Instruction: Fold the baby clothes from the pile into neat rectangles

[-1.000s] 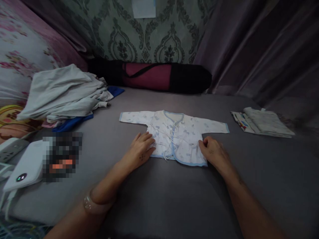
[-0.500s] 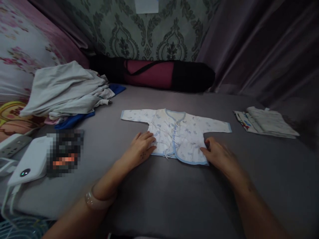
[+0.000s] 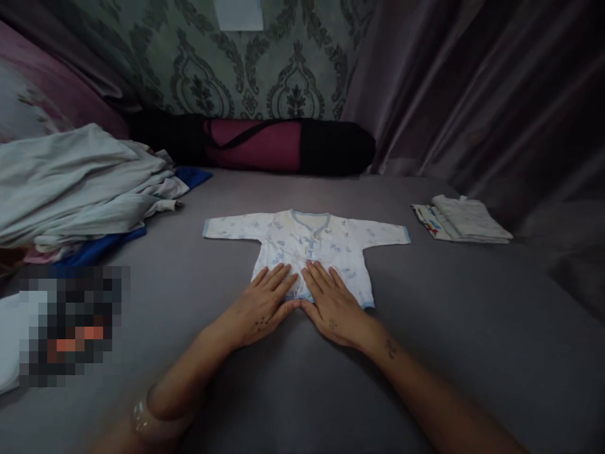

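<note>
The left hand (image 3: 265, 301) and right hand (image 3: 333, 304) lie flat, fingers slightly spread, on the lower front of a small white shirt (image 3: 295, 243), laid out sleeves wide on a grey sheet (image 3: 406, 296). A clothes pile (image 3: 89, 180) sits left, folded clothes (image 3: 470, 221) right, a long bag (image 3: 265, 148) behind.

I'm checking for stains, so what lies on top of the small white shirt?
The left hand and right hand rest partly over the lower front of the small white shirt. The part beneath them is covered, so any marks there cannot be seen.
</note>
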The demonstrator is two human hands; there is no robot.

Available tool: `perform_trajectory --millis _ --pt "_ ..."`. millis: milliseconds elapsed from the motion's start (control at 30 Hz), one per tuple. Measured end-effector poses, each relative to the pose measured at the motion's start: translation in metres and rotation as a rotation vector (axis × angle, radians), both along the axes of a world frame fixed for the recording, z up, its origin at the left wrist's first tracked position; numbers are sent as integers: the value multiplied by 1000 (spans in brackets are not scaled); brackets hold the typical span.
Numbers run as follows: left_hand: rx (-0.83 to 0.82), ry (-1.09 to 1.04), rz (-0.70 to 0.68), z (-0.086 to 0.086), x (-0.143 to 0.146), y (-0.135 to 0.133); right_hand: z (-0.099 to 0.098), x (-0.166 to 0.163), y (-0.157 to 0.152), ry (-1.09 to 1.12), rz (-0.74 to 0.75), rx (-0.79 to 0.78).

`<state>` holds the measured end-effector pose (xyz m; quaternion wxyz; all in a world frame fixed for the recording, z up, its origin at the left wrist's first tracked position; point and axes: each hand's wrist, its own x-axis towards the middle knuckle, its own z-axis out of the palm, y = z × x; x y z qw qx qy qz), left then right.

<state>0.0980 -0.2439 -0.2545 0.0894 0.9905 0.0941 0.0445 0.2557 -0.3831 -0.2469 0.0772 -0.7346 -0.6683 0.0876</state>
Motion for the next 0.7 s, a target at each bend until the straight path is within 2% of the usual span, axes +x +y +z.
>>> perform_trajectory --millis 67,133,200,267,367,433,600,700 --pt "18 -26 46 1 0 4 6 9 -1 20 -25 2" --pt "54 -58 119 -2 0 8 8 21 -1 -6 -146 36" --pt "83 -61 172 -9 -1 12 4 34 -1 -58 -308 65" --pt "92 -39 195 -18 -2 16 -4 43 -2 -79 -389 39" --pt "84 -30 185 -26 -4 19 -15 49 -3 -65 -391 -25" --pt "75 -52 178 -25 -5 20 -16 51 -3 -65 -387 -19" --pt "57 -199 169 -6 -2 17 2 47 -2 -118 -394 235" --pt "-7 -302 76 6 2 7 12 28 -2 7 -282 242"
